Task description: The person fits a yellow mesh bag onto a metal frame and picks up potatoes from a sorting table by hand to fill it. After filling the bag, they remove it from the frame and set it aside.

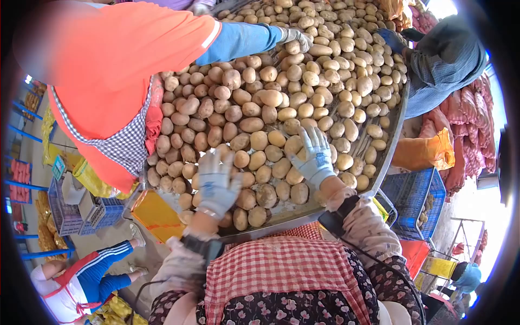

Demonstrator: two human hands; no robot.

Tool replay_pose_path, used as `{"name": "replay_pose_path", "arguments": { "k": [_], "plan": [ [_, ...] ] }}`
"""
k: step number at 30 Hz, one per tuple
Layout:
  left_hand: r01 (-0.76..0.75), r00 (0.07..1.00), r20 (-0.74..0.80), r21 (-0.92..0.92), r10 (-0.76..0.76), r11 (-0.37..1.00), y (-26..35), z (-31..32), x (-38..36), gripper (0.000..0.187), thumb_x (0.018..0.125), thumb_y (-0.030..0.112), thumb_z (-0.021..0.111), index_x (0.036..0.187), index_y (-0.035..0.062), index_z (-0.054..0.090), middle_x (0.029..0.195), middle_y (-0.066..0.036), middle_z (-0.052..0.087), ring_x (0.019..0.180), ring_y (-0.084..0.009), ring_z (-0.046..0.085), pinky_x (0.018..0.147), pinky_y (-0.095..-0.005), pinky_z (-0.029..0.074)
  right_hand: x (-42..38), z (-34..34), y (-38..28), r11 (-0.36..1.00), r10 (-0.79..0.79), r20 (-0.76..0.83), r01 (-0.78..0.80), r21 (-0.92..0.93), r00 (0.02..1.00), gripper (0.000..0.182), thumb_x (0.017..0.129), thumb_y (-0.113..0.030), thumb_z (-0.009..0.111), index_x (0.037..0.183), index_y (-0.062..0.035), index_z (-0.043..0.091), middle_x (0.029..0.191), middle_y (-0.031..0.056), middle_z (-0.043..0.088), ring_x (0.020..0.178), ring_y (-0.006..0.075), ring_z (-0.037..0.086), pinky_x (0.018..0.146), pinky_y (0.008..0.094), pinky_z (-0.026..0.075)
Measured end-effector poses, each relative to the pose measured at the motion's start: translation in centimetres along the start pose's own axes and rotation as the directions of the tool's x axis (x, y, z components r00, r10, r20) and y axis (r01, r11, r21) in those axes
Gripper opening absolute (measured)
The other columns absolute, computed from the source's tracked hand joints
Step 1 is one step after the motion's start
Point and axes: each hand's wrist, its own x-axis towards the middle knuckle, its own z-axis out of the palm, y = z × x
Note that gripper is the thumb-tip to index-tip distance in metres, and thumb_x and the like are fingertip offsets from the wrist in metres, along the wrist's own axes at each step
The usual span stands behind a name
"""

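Note:
Many potatoes (252, 124) cover a metal sorting table (295, 215) in front of me. My left hand (215, 186), in a pale work glove, is over the potatoes near the table's front edge. Its fingers are spread and slightly blurred, and nothing shows in them. Farther right, my right hand (315, 158), gloved in the same way, lies palm down on the potatoes with its fingers apart. Whether either palm presses on a potato is hidden.
At the left, a co-worker in an orange top (130, 59) reaches a gloved hand (295, 38) onto the potatoes. Another person (447, 59) stands at the right rim. Blue crates (414, 200), red mesh sacks (468, 130) and an orange sack (425, 151) stand on the right.

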Motion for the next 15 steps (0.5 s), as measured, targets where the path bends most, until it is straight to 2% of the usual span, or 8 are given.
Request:
{"name": "replay_pose_path", "arguments": {
  "k": [1, 4, 8, 10, 11, 12, 14, 15],
  "plan": [
    [-0.065, 0.998, 0.006, 0.070, 0.065, 0.995, 1.0, 0.9, 0.8, 0.056, 0.085, 0.037, 0.060, 0.133, 0.0103, 0.053, 0.147, -0.023, 0.036, 0.133, -0.0432, 0.035, 0.112, -0.0538, 0.025, -0.1, 0.0, -0.7, 1.000, 0.001, -0.009, -0.001, 0.002, 1.000, 0.075, 0.077, -0.042, 0.067, 0.139, -0.0092, 0.043, 0.145, 0.0206, 0.039, 0.134, 0.0395, 0.035, 0.111, 0.0509, 0.028],
    [-0.086, 0.978, 0.181, -0.075, 0.099, 0.993, 2.4, 1.2, -0.9, 0.057, 0.084, 0.041, 0.061, 0.132, 0.0118, 0.054, 0.153, -0.023, 0.024, 0.135, -0.0448, 0.032, 0.112, -0.0546, 0.025, -1.1, -1.2, -2.7, 0.981, -0.070, 0.372, 0.132, -0.144, 0.926, 0.074, 0.080, -0.048, 0.061, 0.142, -0.0130, 0.041, 0.148, 0.0204, 0.036, 0.136, 0.0400, 0.033, 0.114, 0.0529, 0.022],
    [-0.131, 0.918, 0.345, -0.202, 0.195, 0.971, 0.4, -2.8, -0.5, 0.048, 0.085, 0.039, 0.061, 0.124, 0.0110, 0.060, 0.142, -0.022, 0.042, 0.125, -0.0407, 0.046, 0.105, -0.0513, 0.037, -1.9, -1.9, -1.5, 0.973, -0.230, 0.403, 0.195, 0.125, 0.886, 0.068, 0.080, -0.041, 0.064, 0.139, -0.0129, 0.046, 0.146, 0.0199, 0.040, 0.133, 0.0405, 0.038, 0.112, 0.0517, 0.028],
    [0.143, 0.694, 0.710, -0.295, 0.117, 0.945, -1.0, -3.4, 3.0, 0.039, 0.085, 0.035, 0.062, 0.113, 0.0087, 0.065, 0.122, -0.017, 0.060, 0.108, -0.0352, 0.059, 0.093, -0.0467, 0.045, -1.2, -0.8, -0.3, 0.938, -0.247, 0.203, 0.181, 0.296, 0.948, 0.063, 0.078, -0.033, 0.068, 0.135, -0.0118, 0.050, 0.141, 0.0193, 0.045, 0.128, 0.0401, 0.044, 0.107, 0.0499, 0.036],
    [-0.081, 0.962, 0.223, -0.314, 0.157, 0.946, -1.1, -2.8, 4.4, 0.023, 0.085, 0.024, 0.062, 0.101, 0.0087, 0.070, 0.100, -0.014, 0.069, 0.092, -0.0318, 0.065, 0.085, -0.0409, 0.050, 0.0, -0.9, -0.4, 0.936, -0.252, 0.200, 0.186, 0.298, 0.947, 0.063, 0.078, -0.033, 0.068, 0.135, -0.0118, 0.050, 0.141, 0.0193, 0.045, 0.128, 0.0401, 0.044, 0.107, 0.0499, 0.036],
    [-0.185, 0.982, -0.037, -0.292, 0.183, 0.938, -2.0, -1.8, 7.0, 0.029, 0.086, 0.024, 0.062, 0.109, 0.0069, 0.067, 0.111, -0.016, 0.066, 0.103, -0.0336, 0.063, 0.092, -0.0437, 0.048, 1.6, -1.3, -0.6, 0.948, -0.247, 0.104, 0.218, 0.234, 0.963, 0.061, 0.078, -0.030, 0.069, 0.133, -0.0110, 0.051, 0.139, 0.0189, 0.047, 0.126, 0.0396, 0.046, 0.105, 0.0493, 0.038],
    [-0.120, 0.984, -0.131, 0.001, 0.119, 0.993, -4.0, 0.3, 12.2, 0.063, 0.087, 0.031, 0.064, 0.141, 0.0068, 0.043, 0.143, -0.021, 0.044, 0.135, -0.0378, 0.037, 0.112, -0.0501, 0.028, 4.9, -1.4, -0.7, 0.966, -0.192, 0.013, 0.187, 0.178, 0.981, 0.063, 0.077, -0.028, 0.070, 0.134, -0.0102, 0.050, 0.136, 0.0181, 0.049, 0.126, 0.0385, 0.046, 0.104, 0.0499, 0.039],
    [0.001, 0.983, -0.181, 0.026, 0.004, 1.000, -4.8, 1.2, 14.9, 0.079, 0.085, 0.037, 0.067, 0.148, 0.0058, 0.031, 0.150, -0.021, 0.033, 0.140, -0.0388, 0.028, 0.115, -0.0509, 0.022, 6.6, -1.2, -0.7, 0.978, -0.169, 0.031, 0.164, 0.129, 0.985, 0.071, 0.076, -0.029, 0.071, 0.139, -0.0117, 0.044, 0.140, 0.0188, 0.045, 0.129, 0.0391, 0.043, 0.106, 0.0495, 0.037]
  ]
}}
